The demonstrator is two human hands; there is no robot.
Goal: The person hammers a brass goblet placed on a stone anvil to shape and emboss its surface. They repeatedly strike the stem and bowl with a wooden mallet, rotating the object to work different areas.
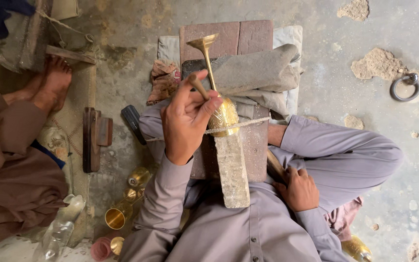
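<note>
here the left hand point(186, 116) pinches a wooden-handled tool point(199, 86) against the brass goblet point(217, 92).

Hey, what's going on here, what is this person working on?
A person sits cross-legged on the floor. Their left hand presses a small tool against a brass goblet lying on a dusty block, with a cord around the goblet. Their right hand grips a wooden stick. More brass cups sit nearby.
</note>
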